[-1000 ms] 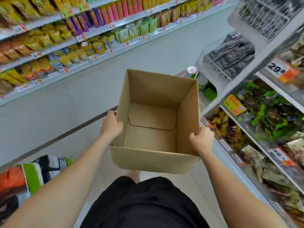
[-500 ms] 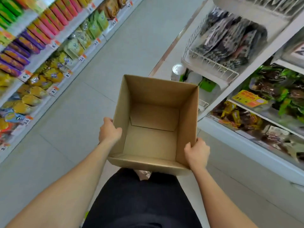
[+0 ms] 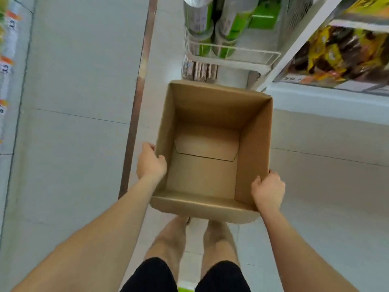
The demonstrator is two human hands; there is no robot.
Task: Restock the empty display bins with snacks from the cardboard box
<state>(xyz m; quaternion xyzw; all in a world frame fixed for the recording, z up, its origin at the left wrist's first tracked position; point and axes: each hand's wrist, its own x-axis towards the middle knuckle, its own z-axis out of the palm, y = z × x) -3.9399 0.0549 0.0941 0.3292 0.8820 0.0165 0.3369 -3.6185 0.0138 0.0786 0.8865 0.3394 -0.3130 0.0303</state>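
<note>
Box: we held the cardboard box (image 3: pixel 210 175) out in front of us above the tiled floor (image 3: pixel 73 123), open side up, with only its bottom flaps showing inside.
Left hand: our left hand (image 3: pixel 150 163) gripped the box's left wall, thumb over the rim.
Right hand: our right hand (image 3: pixel 268 191) clasped the near right corner.
Ahead: a wire basket (image 3: pixel 231 57) held green cans (image 3: pixel 197 22).
Right: yellow snack packets (image 3: pixel 341 53) lay on a shelf.

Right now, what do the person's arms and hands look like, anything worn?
The left arm and right arm are bare, no sleeves in view. The left hand and right hand wear no gloves, and no watch, bracelet or ring shows. Black shorts show below.
</note>
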